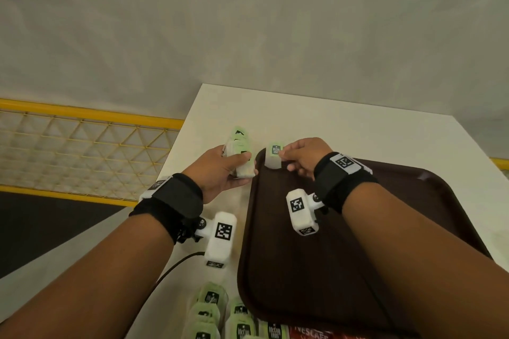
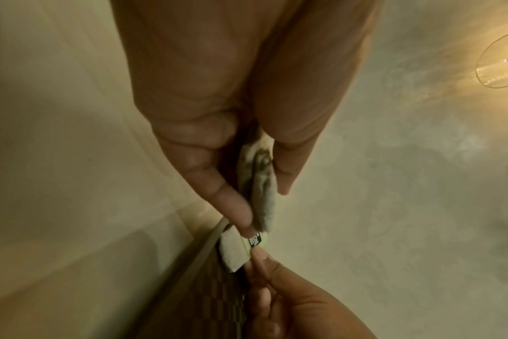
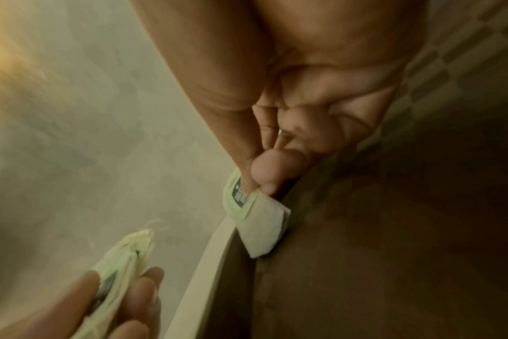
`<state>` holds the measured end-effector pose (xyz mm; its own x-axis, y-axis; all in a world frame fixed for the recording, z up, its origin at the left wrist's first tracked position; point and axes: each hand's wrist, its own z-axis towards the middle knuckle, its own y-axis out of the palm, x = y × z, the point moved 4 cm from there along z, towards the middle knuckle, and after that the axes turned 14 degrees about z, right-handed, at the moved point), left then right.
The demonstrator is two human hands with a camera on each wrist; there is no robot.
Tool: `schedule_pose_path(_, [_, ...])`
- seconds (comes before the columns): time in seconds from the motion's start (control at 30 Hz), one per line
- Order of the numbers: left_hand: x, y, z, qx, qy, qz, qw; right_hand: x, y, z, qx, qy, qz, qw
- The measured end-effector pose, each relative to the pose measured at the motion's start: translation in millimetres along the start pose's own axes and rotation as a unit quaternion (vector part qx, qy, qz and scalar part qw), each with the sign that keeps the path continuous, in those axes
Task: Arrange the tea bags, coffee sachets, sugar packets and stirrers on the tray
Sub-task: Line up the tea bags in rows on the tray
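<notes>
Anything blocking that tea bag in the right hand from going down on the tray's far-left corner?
Nothing visible does. The right hand pinches the tea bag right over the tray corner, and the brown surface beneath looks bare. The left hand holds its stack of tea bags off the tray's left edge.

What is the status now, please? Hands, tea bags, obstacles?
Left hand grips tea bag bundle beside tray. Right hand pinches single tea bag at tray's far-left corner. Nothing in the way.

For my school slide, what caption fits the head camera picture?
Right hand sets one tea bag at the brown tray's corner while left hand holds a bunch of tea bags.
</notes>
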<state>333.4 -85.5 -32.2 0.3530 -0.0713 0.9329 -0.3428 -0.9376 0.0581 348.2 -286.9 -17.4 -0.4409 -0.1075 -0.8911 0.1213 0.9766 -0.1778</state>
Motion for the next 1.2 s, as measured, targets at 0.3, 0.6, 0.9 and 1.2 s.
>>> schedule_pose_path(0.3, [-6,2,3,-0.028,-0.027,-0.038,0.999,0,3,8,0.022,-0.009,-0.118,0.993])
schedule_pose_path(0.6, [-5,11,9,-0.022,0.01,0.01,1.0,2,15,-8,-0.099,-0.073,-0.023,0.992])
schedule_pose_path(0.9, [2,11,11,0.002,-0.012,-0.05,0.999,18,2,-1,-0.048,-0.019,0.041,0.998])
schedule_pose_path(1.2, [-3,0,7,0.015,-0.029,-0.042,0.999,14,6,5,-0.011,-0.024,-0.102,0.994])
